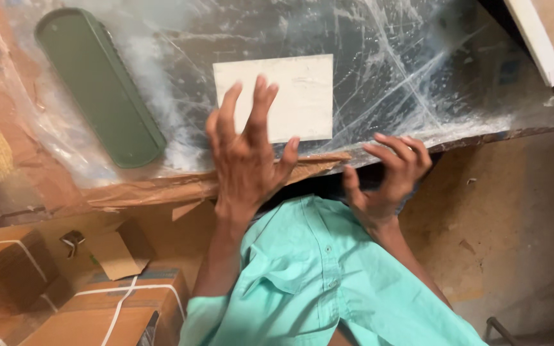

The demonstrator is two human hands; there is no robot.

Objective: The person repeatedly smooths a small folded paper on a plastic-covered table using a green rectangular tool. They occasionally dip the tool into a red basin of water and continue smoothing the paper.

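My left hand (246, 154) is raised with its fingers spread and holds nothing; its fingertips lie over the lower left part of a white rectangular card (302, 90). The card lies flat on a dark work surface covered with crinkled clear plastic film (392, 70). My right hand (389, 173) hovers at the table's near edge, to the right of the card, fingers curled and apart, also empty. A light green shirt (315, 282) fills the bottom middle of the view.
A long dark green oval tray (97, 83) lies on the plastic at the left. Brown paper (161, 186) hangs off the table's front edge. Cardboard boxes tied with white string (123, 307) stand at the lower left. A white-edged board (546, 32) sits at the top right.
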